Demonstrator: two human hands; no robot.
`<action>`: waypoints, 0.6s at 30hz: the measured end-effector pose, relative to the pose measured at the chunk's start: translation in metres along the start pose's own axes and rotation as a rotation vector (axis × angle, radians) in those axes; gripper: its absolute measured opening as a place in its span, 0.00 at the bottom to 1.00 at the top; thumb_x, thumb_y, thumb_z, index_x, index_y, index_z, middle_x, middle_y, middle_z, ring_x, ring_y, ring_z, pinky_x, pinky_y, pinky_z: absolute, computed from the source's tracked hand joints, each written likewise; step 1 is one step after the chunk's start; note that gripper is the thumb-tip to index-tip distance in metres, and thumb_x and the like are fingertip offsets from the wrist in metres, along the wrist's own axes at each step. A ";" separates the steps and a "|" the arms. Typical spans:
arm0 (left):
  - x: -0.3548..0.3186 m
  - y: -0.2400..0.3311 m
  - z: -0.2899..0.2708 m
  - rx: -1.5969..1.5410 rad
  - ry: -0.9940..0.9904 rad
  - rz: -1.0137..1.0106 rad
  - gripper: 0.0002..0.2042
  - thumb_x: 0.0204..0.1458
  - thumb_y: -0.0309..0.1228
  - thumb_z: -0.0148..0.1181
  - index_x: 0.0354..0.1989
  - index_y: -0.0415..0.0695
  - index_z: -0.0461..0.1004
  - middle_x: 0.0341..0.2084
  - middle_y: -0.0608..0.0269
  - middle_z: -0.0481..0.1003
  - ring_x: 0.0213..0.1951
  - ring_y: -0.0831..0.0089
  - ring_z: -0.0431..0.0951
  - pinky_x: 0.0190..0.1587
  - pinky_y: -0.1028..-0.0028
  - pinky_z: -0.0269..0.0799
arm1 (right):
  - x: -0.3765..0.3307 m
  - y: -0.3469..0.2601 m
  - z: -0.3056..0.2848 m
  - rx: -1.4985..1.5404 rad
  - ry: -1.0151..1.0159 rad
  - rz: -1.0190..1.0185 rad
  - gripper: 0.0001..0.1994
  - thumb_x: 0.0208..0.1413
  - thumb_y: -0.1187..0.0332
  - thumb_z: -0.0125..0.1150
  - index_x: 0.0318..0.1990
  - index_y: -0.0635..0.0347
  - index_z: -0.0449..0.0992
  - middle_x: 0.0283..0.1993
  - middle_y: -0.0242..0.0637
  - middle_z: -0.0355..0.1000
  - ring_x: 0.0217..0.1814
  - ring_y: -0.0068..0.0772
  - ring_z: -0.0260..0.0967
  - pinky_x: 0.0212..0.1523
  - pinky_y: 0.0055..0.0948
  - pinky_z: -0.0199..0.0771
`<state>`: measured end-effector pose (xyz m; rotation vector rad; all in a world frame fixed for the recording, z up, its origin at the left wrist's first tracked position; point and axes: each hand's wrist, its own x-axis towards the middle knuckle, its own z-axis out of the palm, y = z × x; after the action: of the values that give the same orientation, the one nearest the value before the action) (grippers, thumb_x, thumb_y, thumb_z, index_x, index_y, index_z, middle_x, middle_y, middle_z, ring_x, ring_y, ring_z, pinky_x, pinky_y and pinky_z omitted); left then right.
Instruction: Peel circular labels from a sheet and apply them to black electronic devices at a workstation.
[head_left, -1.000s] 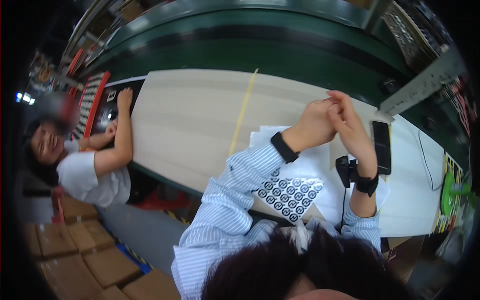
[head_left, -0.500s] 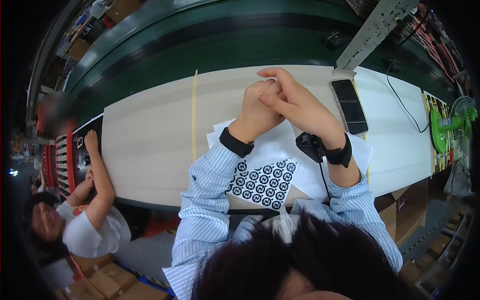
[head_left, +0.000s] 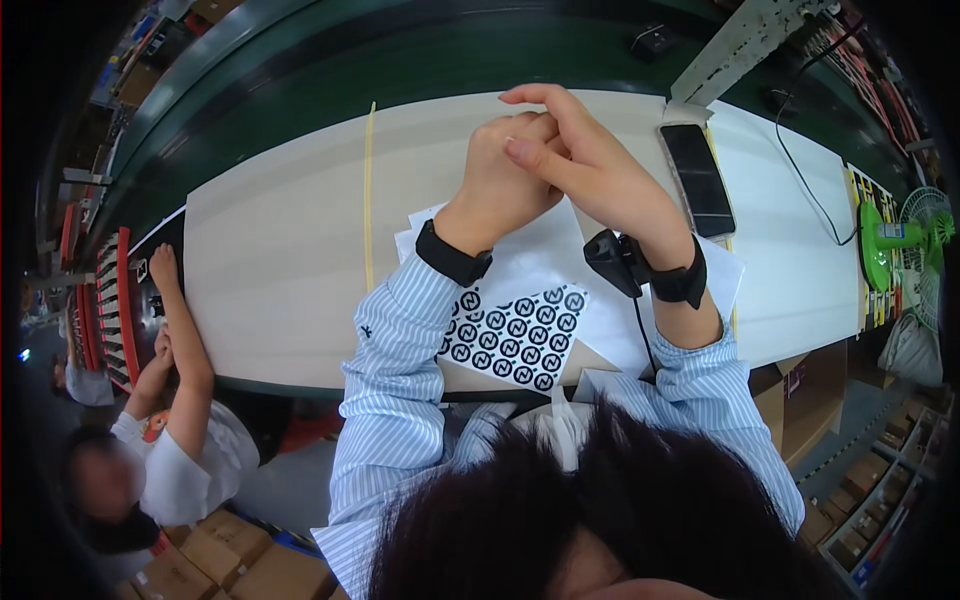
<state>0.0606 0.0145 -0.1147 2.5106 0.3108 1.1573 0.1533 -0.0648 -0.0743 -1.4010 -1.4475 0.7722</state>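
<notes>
My left hand [head_left: 497,178] is curled into a fist above the pale table [head_left: 290,250]. My right hand [head_left: 585,165] presses against it from the right, thumb on its knuckles and forefinger stretched over the top. Whether something small sits between the fingers is hidden. Both wrists wear black bands. A small black device [head_left: 612,262] with a thin cable hangs at the right wrist. Below the hands lie white sheets [head_left: 535,262] and a sheet of round black-and-white stickers [head_left: 515,325] near the table's front edge.
A dark phone [head_left: 698,180] lies flat to the right of my hands, with a black cable [head_left: 805,180] and a green fan [head_left: 905,235] further right. A green conveyor [head_left: 330,60] runs behind the table. Another person [head_left: 170,400] works at the left, beside red racks [head_left: 115,300]. Cardboard boxes [head_left: 235,555] stand on the floor.
My view has swung, so the table and my joined hands now sit nearer the middle of the picture. The hands stay pressed together. The person at the left appears lower in the picture.
</notes>
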 end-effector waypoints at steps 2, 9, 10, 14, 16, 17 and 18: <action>0.000 -0.001 -0.001 0.007 0.000 0.000 0.10 0.27 0.22 0.58 0.23 0.45 0.70 0.18 0.63 0.71 0.24 0.64 0.72 0.24 0.69 0.67 | 0.001 0.000 0.001 0.008 0.000 0.012 0.22 0.53 0.59 0.52 0.53 0.55 0.58 0.42 0.38 0.64 0.43 0.27 0.61 0.43 0.23 0.62; 0.004 0.001 -0.002 -0.012 0.010 0.051 0.10 0.28 0.22 0.57 0.24 0.46 0.70 0.19 0.63 0.72 0.23 0.64 0.72 0.25 0.69 0.68 | 0.003 0.008 0.004 0.037 0.023 0.030 0.22 0.53 0.58 0.52 0.54 0.54 0.57 0.41 0.36 0.64 0.42 0.25 0.62 0.43 0.22 0.62; 0.004 0.001 -0.003 0.028 -0.016 0.023 0.09 0.29 0.23 0.57 0.24 0.46 0.70 0.19 0.63 0.72 0.24 0.63 0.72 0.25 0.69 0.68 | 0.005 0.008 0.004 0.039 0.053 -0.015 0.21 0.53 0.59 0.52 0.52 0.55 0.60 0.40 0.35 0.65 0.41 0.25 0.62 0.42 0.22 0.62; 0.004 0.003 -0.019 0.162 -0.116 -0.027 0.07 0.35 0.29 0.58 0.25 0.44 0.71 0.20 0.61 0.72 0.25 0.62 0.72 0.27 0.68 0.68 | 0.008 0.004 -0.002 0.090 0.044 -0.005 0.18 0.52 0.63 0.53 0.50 0.57 0.62 0.40 0.35 0.65 0.41 0.24 0.63 0.41 0.21 0.63; 0.001 0.001 -0.035 0.222 -0.160 -0.001 0.08 0.38 0.33 0.59 0.26 0.44 0.71 0.20 0.60 0.72 0.26 0.61 0.73 0.27 0.68 0.67 | 0.011 0.002 -0.012 0.162 -0.076 0.126 0.21 0.52 0.69 0.54 0.52 0.58 0.57 0.45 0.38 0.62 0.42 0.23 0.63 0.43 0.20 0.63; -0.001 -0.001 -0.046 0.248 -0.221 -0.046 0.09 0.39 0.34 0.59 0.26 0.44 0.71 0.20 0.60 0.71 0.25 0.61 0.71 0.26 0.68 0.66 | 0.011 0.002 -0.015 0.171 -0.081 0.137 0.21 0.52 0.69 0.54 0.52 0.58 0.57 0.45 0.38 0.62 0.42 0.23 0.63 0.43 0.20 0.63; -0.003 -0.004 -0.055 0.274 -0.284 -0.094 0.10 0.40 0.36 0.59 0.26 0.44 0.71 0.20 0.59 0.71 0.24 0.60 0.70 0.26 0.68 0.65 | 0.011 0.003 -0.017 0.100 -0.088 0.119 0.17 0.51 0.69 0.55 0.47 0.61 0.61 0.42 0.37 0.64 0.41 0.23 0.64 0.42 0.20 0.64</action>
<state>0.0162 0.0298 -0.0854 2.8166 0.5341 0.7513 0.1717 -0.0566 -0.0691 -1.4009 -1.3822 0.9788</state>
